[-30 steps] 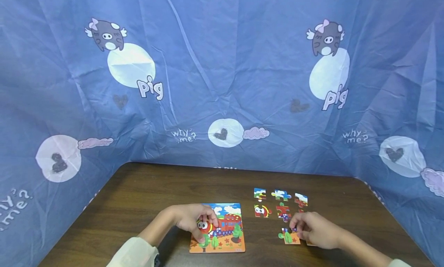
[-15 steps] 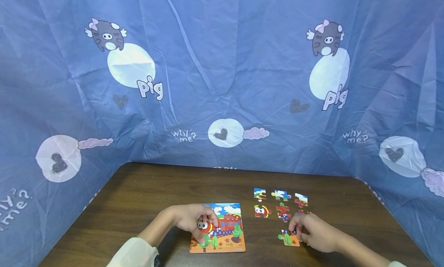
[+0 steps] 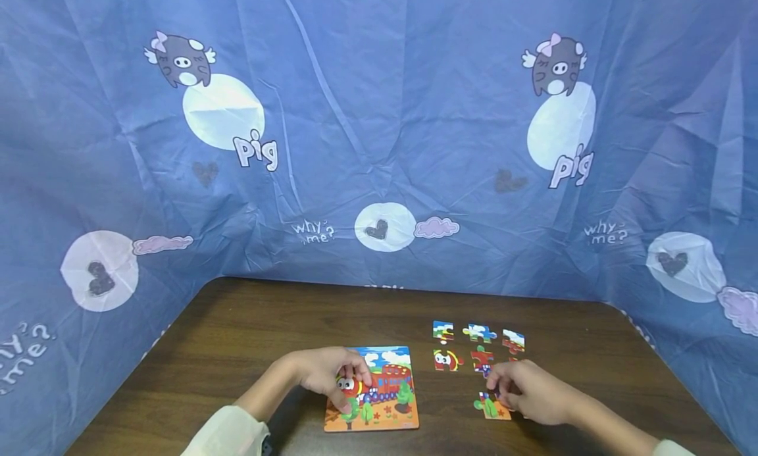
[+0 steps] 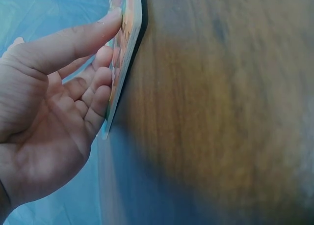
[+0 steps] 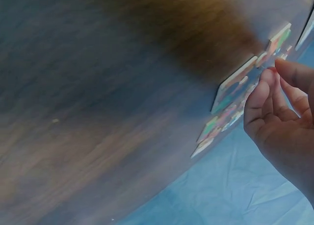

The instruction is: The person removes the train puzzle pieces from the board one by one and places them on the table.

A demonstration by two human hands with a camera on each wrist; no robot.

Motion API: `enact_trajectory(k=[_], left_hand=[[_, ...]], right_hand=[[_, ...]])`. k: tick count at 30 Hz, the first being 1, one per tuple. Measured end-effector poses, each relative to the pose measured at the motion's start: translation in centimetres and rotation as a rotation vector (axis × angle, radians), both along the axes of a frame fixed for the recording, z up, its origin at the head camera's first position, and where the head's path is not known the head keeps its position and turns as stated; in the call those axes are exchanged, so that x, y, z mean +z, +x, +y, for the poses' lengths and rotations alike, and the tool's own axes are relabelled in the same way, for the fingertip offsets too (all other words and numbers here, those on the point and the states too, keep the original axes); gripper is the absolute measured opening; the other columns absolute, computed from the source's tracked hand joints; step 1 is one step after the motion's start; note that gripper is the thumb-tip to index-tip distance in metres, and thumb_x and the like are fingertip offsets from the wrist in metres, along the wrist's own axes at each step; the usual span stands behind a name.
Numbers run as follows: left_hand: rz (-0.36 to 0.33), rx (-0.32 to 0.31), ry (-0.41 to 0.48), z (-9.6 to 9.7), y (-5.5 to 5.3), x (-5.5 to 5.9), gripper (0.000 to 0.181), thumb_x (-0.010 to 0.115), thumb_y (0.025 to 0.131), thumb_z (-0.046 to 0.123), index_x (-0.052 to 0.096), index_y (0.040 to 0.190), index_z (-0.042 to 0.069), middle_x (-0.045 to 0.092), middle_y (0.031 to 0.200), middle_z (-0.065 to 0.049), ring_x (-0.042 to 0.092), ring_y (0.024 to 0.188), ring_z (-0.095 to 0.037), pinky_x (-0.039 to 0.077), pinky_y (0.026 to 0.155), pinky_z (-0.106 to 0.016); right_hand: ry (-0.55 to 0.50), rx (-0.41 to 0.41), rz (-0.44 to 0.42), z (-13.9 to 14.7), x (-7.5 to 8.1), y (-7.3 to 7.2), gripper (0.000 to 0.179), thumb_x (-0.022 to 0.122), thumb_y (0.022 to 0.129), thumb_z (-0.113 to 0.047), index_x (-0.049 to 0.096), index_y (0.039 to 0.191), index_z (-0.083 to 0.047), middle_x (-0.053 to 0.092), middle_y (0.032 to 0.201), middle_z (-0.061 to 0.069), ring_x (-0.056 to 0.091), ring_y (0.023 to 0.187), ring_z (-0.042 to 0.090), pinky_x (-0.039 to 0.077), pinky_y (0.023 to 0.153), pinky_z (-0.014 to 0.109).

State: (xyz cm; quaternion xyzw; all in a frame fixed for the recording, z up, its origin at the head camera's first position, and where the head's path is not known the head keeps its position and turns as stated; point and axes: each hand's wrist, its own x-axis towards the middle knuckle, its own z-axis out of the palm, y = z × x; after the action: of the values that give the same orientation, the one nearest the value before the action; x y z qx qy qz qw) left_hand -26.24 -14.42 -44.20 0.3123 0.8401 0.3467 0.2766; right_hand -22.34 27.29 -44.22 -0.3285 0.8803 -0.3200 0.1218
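Note:
My left hand (image 3: 334,377) rests on a square picture board (image 3: 387,420) with a red cartoon train, thumb and fingertips touching its face in the left wrist view. To the right lie loose jigsaw puzzle pieces with the same train picture. My right hand (image 3: 530,390) is over the lower right of them, thumb and forefinger pinched together at a puzzle piece. A puzzle piece with a green tree (image 3: 494,406) shows just left of these fingertips. In the right wrist view, a larger piece (image 5: 235,82) lies close under the curled fingers. The hand hides part of the right column.
Further pieces lie behind my right hand: a top row with a sky piece (image 3: 443,331) and a cloud piece (image 3: 514,340), and a train-face piece (image 3: 447,360) below. The brown wooden table (image 3: 284,311) meets a blue printed cloth (image 3: 379,147) at its back and sides.
My right hand has shifted slightly left at the lower pieces, and the tree piece has turned a little. The orange edge seen below this hand is now hidden. My left hand stays put.

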Motion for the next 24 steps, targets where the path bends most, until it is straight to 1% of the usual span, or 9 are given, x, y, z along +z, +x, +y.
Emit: enact_trajectory(k=[3, 6, 11, 13, 15, 17, 19, 21, 24], left_hand=[[0.006, 0.012, 0.010, 0.0, 0.0, 0.0, 0.040, 0.089, 0.075, 0.002, 0.071, 0.107, 0.020, 0.062, 0.104, 0.005, 0.055, 0.097, -0.017, 0.045, 0.089, -0.031], [0.034, 0.022, 0.029, -0.1, -0.1, -0.1, 0.036, 0.089, 0.076, 0.004, 0.071, 0.105, 0.017, 0.064, 0.101, 0.004, 0.057, 0.094, -0.016, 0.047, 0.087, -0.030], [0.173, 0.042, 0.079, -0.4, -0.4, -0.6, 0.029, 0.087, 0.078, 0.005, 0.071, 0.100, 0.013, 0.065, 0.095, 0.002, 0.060, 0.088, -0.015, 0.051, 0.081, -0.028], [0.227, 0.054, 0.091, -0.6, -0.6, -0.7, 0.026, 0.087, 0.079, 0.005, 0.071, 0.099, 0.013, 0.065, 0.095, 0.002, 0.061, 0.087, -0.014, 0.051, 0.079, -0.028], [0.276, 0.061, 0.096, -0.8, -0.8, -0.8, 0.025, 0.086, 0.080, 0.006, 0.071, 0.098, 0.013, 0.065, 0.094, 0.002, 0.060, 0.086, -0.013, 0.051, 0.079, -0.028], [0.321, 0.066, 0.081, -1.0, -1.0, -0.9, 0.023, 0.086, 0.081, 0.008, 0.071, 0.098, 0.013, 0.065, 0.095, 0.002, 0.060, 0.087, -0.014, 0.051, 0.079, -0.028], [0.372, 0.075, 0.045, -1.3, -1.1, -0.8, 0.024, 0.087, 0.081, 0.013, 0.072, 0.100, 0.014, 0.064, 0.098, 0.003, 0.059, 0.092, -0.015, 0.050, 0.083, -0.032], [0.410, 0.084, 0.006, -1.6, -1.2, -0.8, 0.028, 0.087, 0.082, 0.017, 0.072, 0.105, 0.014, 0.064, 0.106, 0.002, 0.057, 0.102, -0.019, 0.049, 0.092, -0.039], [0.418, 0.110, -0.062, -1.9, -1.1, -0.7, 0.038, 0.086, 0.083, 0.025, 0.071, 0.117, 0.015, 0.061, 0.124, 0.001, 0.051, 0.122, -0.026, 0.043, 0.104, -0.052]], right_hand=[[0.015, -0.005, 0.027, -0.4, 0.2, -0.1, 0.024, 0.061, 0.088, 0.012, 0.063, 0.100, -0.009, 0.059, 0.075, -0.008, 0.051, 0.062, -0.002, 0.048, 0.056, 0.022], [0.031, -0.021, 0.033, -1.1, 0.4, -0.3, 0.020, 0.064, 0.091, 0.007, 0.065, 0.101, -0.010, 0.060, 0.077, -0.008, 0.052, 0.064, -0.001, 0.048, 0.059, 0.022], [0.032, -0.032, -0.019, -2.5, 0.5, -0.4, 0.014, 0.067, 0.095, 0.000, 0.066, 0.105, -0.010, 0.064, 0.083, -0.006, 0.056, 0.072, 0.004, 0.050, 0.065, 0.025], [0.031, -0.025, -0.023, -3.1, 0.5, -0.4, 0.013, 0.068, 0.096, -0.002, 0.066, 0.105, -0.011, 0.065, 0.083, -0.005, 0.058, 0.073, 0.005, 0.050, 0.066, 0.025], [0.031, -0.020, -0.030, -3.8, 0.6, -0.4, 0.012, 0.068, 0.096, -0.004, 0.066, 0.105, -0.012, 0.065, 0.084, -0.005, 0.058, 0.074, 0.005, 0.050, 0.066, 0.026], [0.033, -0.011, -0.031, -4.5, 0.6, -0.4, 0.012, 0.068, 0.097, -0.004, 0.066, 0.105, -0.012, 0.065, 0.083, -0.005, 0.058, 0.073, 0.005, 0.051, 0.065, 0.026], [0.041, -0.007, -0.019, -5.2, 0.7, -0.5, 0.011, 0.068, 0.097, -0.005, 0.066, 0.105, -0.012, 0.064, 0.083, -0.006, 0.057, 0.073, 0.005, 0.051, 0.065, 0.025], [0.047, 0.004, -0.003, -5.9, 0.9, -0.7, 0.011, 0.067, 0.097, -0.004, 0.066, 0.105, -0.011, 0.063, 0.082, -0.007, 0.057, 0.071, 0.005, 0.051, 0.064, 0.025], [0.054, 0.015, 0.015, -6.8, 1.1, -0.9, 0.010, 0.067, 0.097, -0.006, 0.066, 0.106, -0.010, 0.062, 0.082, -0.009, 0.056, 0.071, 0.004, 0.051, 0.065, 0.024]])
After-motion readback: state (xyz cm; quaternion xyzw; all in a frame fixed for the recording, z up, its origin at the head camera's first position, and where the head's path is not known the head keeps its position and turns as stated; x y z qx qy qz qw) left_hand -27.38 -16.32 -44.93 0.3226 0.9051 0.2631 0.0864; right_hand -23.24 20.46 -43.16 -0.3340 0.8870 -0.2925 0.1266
